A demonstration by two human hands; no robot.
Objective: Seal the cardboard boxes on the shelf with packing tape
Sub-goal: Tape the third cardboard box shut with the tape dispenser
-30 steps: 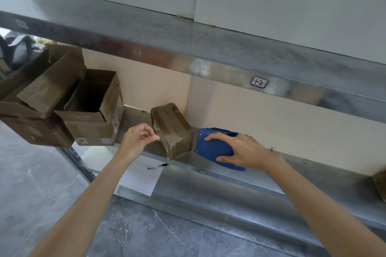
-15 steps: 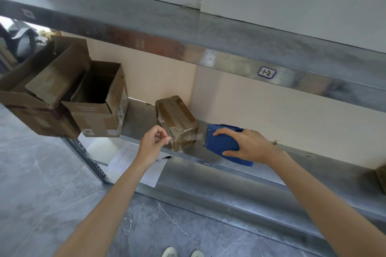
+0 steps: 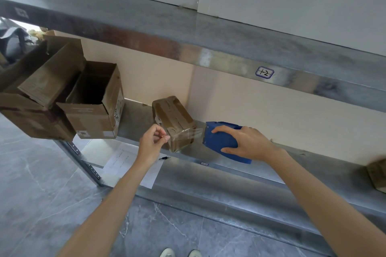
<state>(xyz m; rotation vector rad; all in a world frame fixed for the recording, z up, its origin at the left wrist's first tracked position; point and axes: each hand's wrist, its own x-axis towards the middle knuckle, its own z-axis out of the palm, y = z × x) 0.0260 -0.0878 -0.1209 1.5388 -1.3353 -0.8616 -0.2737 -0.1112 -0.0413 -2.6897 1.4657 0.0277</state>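
Tape (image 3: 195, 133) stretches clear between the small box (image 3: 174, 124), which sits near the shelf's (image 3: 261, 170) front edge, and the blue dispenser (image 3: 224, 142) clasped in the right hand (image 3: 246, 144), while the left hand (image 3: 152, 144) pinches the free end at the box's left corner. That light box could likely slide or tip off the front edge if the pull outruns the pinch, or the strip could crease and stick to itself. Hidden are the dispenser's blade and roll, and the tape's edges are hard to trace; a further box (image 3: 378, 173) is cut off at the shelf's right end.
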